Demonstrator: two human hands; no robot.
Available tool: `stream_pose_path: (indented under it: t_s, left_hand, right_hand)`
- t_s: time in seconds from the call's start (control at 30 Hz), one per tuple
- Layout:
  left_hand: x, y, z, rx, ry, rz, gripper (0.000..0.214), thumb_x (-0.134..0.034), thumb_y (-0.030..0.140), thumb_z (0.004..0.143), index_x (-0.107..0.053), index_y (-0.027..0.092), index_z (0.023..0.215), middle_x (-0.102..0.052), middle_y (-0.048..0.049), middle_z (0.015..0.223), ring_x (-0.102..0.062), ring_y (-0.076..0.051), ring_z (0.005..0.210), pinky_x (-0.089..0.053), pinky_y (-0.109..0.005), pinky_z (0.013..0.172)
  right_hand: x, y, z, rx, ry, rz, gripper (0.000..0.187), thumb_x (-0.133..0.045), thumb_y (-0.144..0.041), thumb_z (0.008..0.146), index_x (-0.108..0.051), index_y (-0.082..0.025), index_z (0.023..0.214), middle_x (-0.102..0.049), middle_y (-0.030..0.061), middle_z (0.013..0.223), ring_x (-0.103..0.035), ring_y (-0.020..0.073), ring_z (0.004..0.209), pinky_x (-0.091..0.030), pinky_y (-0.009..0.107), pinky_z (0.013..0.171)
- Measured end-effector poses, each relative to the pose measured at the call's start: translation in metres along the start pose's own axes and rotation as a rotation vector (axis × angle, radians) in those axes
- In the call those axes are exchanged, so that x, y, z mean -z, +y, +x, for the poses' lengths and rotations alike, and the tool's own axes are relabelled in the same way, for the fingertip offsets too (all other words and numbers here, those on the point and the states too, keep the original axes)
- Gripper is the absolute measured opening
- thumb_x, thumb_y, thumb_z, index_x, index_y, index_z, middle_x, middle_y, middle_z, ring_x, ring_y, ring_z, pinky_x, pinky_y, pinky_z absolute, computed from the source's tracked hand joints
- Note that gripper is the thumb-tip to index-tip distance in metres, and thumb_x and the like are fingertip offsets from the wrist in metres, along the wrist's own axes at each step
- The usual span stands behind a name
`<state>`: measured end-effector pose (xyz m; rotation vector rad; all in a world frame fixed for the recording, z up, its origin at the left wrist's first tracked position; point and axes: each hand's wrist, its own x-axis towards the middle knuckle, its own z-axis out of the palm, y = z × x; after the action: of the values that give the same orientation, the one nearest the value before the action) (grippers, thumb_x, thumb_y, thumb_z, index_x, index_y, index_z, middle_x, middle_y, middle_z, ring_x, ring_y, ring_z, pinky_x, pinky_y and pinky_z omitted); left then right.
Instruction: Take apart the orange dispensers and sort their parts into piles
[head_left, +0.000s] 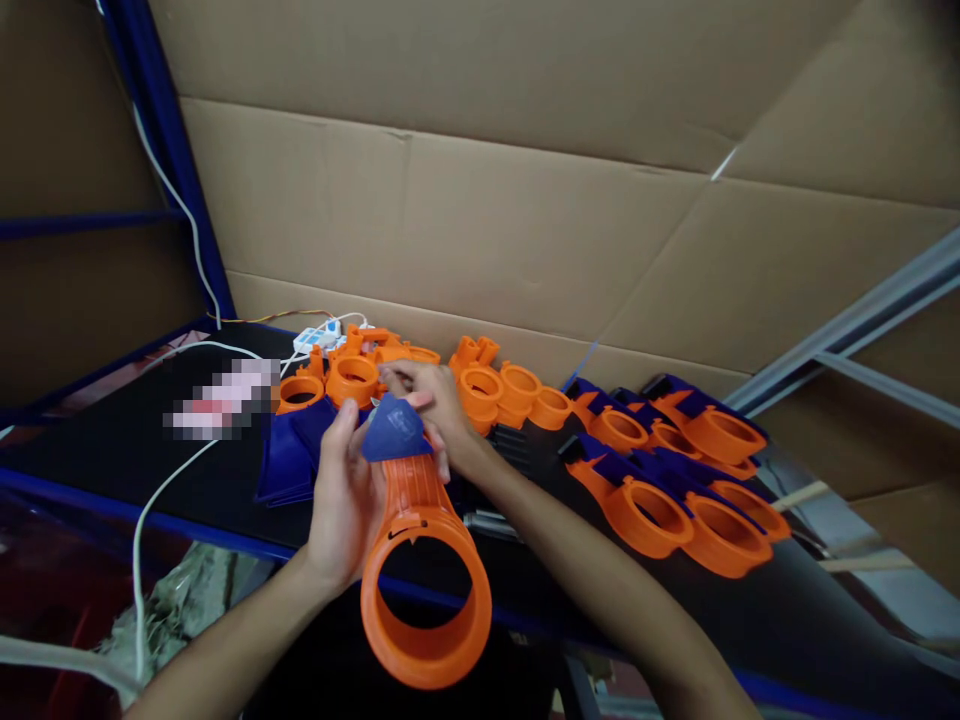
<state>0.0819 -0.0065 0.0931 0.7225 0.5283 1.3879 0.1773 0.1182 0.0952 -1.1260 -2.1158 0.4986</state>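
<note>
My left hand [341, 500] is wrapped around the neck of an orange tape dispenser [469, 600]. Its big open ring faces me, and a dark blue cover [396, 430] sits on its far end. At that end my right hand [431, 395] has its fingers curled against the dispenser, partly hidden behind the cover. Whether a small part is also between those fingers, I cannot tell. Just beyond my hands stand several bare orange dispenser bodies [480, 395]. Dark blue plates [289, 455] lie stacked left of my left hand.
Several dispensers with blue covers [645, 515] are grouped on the right of the black tabletop [225, 470]. Dark strips [511, 448] lie beneath my right forearm. A white power strip [315, 338] and cables are at the back left. A cardboard wall [450, 220] stands behind.
</note>
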Motion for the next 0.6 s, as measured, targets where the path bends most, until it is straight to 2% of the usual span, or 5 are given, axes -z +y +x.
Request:
stream_pose_path:
  t_s: [0.17,0.27,0.37,0.47,0.6]
  left_hand:
    - [0.005,-0.008,0.020,-0.049,0.032,-0.065,0.041,-0.060,0.051,0.090,-0.068,0.021,0.116,-0.074,-0.0057,0.097,-0.071,-0.023,0.081,-0.055,-0.030,0.065]
    - [0.010,-0.020,0.031,-0.103,0.085,-0.084,0.032,-0.069,0.042,0.087,-0.067,0.022,0.111,-0.074,-0.0022,0.096,-0.069,-0.016,0.073,-0.053,-0.025,0.061]
    - [0.013,-0.026,0.033,-0.115,0.078,-0.011,0.026,-0.071,0.040,0.086,-0.068,0.020,0.102,-0.070,0.0019,0.073,-0.059,-0.010,0.051,-0.044,-0.020,0.048]
    - [0.012,-0.025,0.029,-0.054,0.009,0.086,0.027,-0.065,0.046,0.090,-0.065,0.019,0.090,-0.051,0.0068,0.047,-0.041,-0.007,0.036,-0.036,-0.018,0.040]
    - [0.006,-0.024,0.021,-0.011,-0.009,0.143,0.032,-0.062,0.051,0.090,-0.059,0.020,0.084,-0.046,0.0075,0.042,-0.031,-0.006,0.030,-0.024,-0.017,0.032]
  right_hand:
    - [0.055,-0.013,-0.037,0.066,0.159,0.224,0.037,-0.044,-0.038,0.101,-0.065,-0.019,0.125,-0.074,0.0077,0.107,-0.073,0.0160,0.080,-0.060,0.027,0.065]
    - [0.078,-0.024,-0.062,0.326,0.094,-0.006,0.036,-0.059,-0.041,0.096,-0.064,-0.023,0.126,-0.073,0.0061,0.114,-0.071,0.0183,0.099,-0.060,0.032,0.085]
    - [0.086,-0.024,-0.076,0.497,0.017,-0.215,0.035,-0.066,-0.036,0.092,-0.065,-0.023,0.124,-0.071,0.0072,0.122,-0.066,0.0209,0.116,-0.053,0.037,0.102]
    - [0.085,-0.018,-0.080,0.502,0.026,-0.313,0.030,-0.060,-0.028,0.096,-0.064,-0.019,0.124,-0.071,0.0095,0.121,-0.067,0.0210,0.114,-0.054,0.036,0.100]
    - [0.076,-0.016,-0.085,0.535,0.054,-0.323,0.033,-0.053,-0.020,0.097,-0.063,-0.018,0.128,-0.071,0.0103,0.120,-0.068,0.0204,0.112,-0.056,0.034,0.097]
